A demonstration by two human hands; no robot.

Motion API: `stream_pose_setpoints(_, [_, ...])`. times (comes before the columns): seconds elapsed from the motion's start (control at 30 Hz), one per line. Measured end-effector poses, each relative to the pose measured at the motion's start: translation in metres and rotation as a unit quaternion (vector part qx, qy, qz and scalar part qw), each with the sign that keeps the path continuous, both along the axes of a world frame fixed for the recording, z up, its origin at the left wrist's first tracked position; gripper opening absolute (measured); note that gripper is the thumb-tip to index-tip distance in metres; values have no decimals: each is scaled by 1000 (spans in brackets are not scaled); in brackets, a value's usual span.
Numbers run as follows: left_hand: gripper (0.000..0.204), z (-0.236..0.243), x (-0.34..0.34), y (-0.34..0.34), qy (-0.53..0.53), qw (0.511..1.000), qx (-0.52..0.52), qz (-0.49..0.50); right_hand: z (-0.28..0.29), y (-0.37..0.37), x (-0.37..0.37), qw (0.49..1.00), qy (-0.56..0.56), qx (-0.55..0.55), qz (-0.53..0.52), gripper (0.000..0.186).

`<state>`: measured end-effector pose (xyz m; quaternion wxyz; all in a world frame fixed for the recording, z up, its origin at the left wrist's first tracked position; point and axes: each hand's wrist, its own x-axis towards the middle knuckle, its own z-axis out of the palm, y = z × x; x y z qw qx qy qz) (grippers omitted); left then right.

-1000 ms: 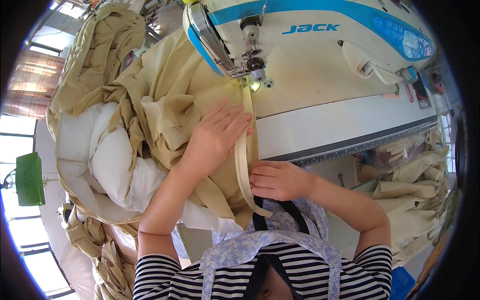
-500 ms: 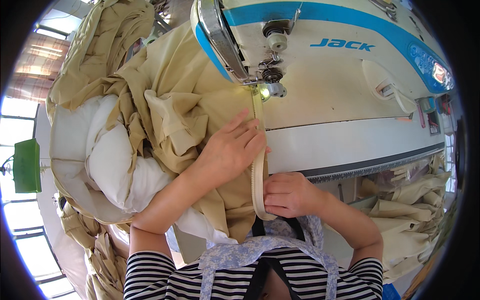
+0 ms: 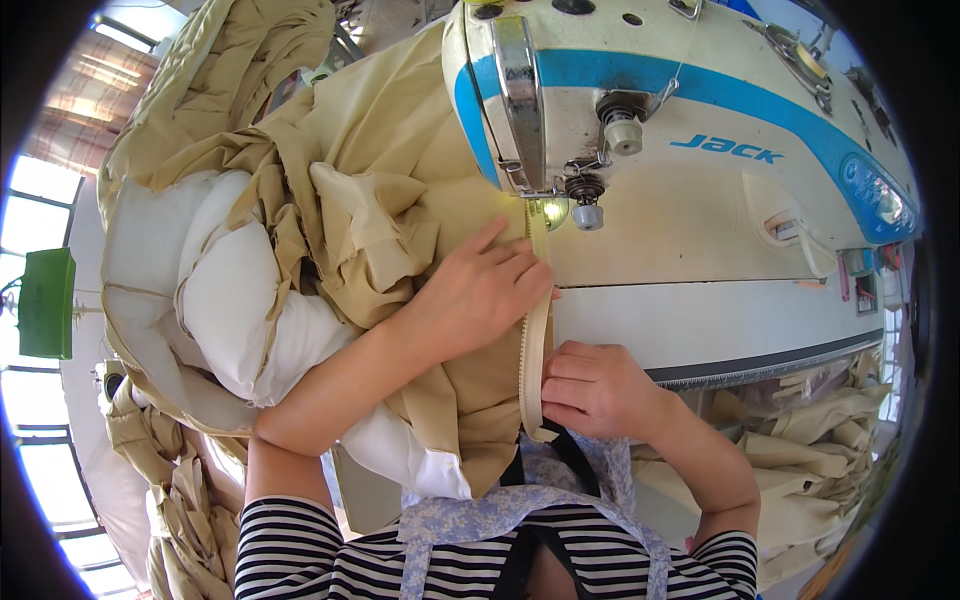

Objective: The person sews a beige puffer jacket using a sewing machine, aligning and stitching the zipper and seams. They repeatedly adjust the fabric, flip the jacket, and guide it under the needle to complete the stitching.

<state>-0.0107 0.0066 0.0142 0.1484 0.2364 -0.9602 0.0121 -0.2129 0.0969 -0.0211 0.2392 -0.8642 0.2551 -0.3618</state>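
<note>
By the left hand [image 3: 487,297], whose grip cannot be told, zipper tape [image 3: 532,374] is being steadied on beige fabric [image 3: 408,128] before the sewing machine [image 3: 640,85]; farther out, it is being pinched by the right hand [image 3: 598,390], seemingly for alignment. White padding [image 3: 232,312] is being rested machine-left.

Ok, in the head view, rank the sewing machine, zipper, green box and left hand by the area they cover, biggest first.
1. Sewing machine
2. Left hand
3. Zipper and green box look too alike to rank
</note>
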Motion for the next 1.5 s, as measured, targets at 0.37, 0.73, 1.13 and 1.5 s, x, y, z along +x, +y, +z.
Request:
stream_pose_setpoints(0.37, [30, 10, -1, -9, 5, 999, -30, -14, -5, -9, 12, 992, 76, -89, -42, 14])
stream_pose_setpoints(0.73, [22, 12, 2, 15, -31, 999, -7, -8, -13, 6, 7, 999, -20, -11, -46, 25])
stream_pose_setpoints(1.13, [27, 22, 7, 5, 6, 993, 113, 31, -15, 6, 10, 998, -28, -1, -56, 20])
stream_pose_setpoints(1.5, [24, 18, 4, -2, 8, 984, 171, 40, -11, 4, 10, 997, -10, 36, -61, 19])
